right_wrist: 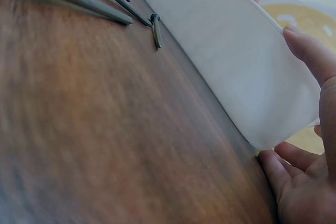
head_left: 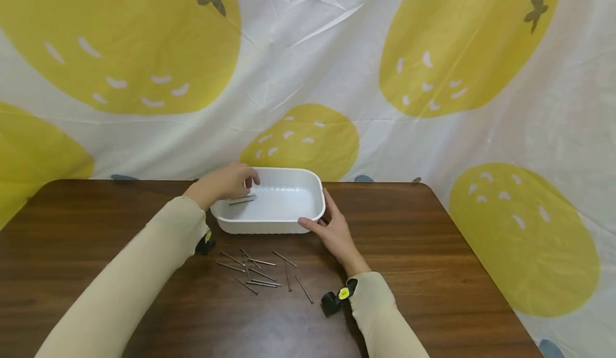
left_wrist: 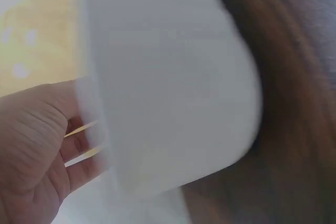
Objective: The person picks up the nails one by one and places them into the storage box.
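Note:
A white rectangular tray (head_left: 269,228) stands at the back of the wooden table. Reaching over its left end, my left hand (head_left: 226,181) has its fingers inside, loosely bent and spread, with nothing visible in them. Two nails (head_left: 241,202) lie in the tray just below those fingers. In the left wrist view the tray's wall (left_wrist: 173,87) hides the fingertips. My right hand (head_left: 334,232) grips the tray's near right corner, thumb on the rim and fingers along the right end. Several loose steel nails (head_left: 262,283) are scattered on the table in front of the tray.
The dark wooden table (head_left: 423,272) ends just behind the tray. A white cloth with yellow fruit shapes (head_left: 308,69) hangs at its back edge. Black wrist cameras (head_left: 331,303) sit at both cuffs, the right one close to the nails.

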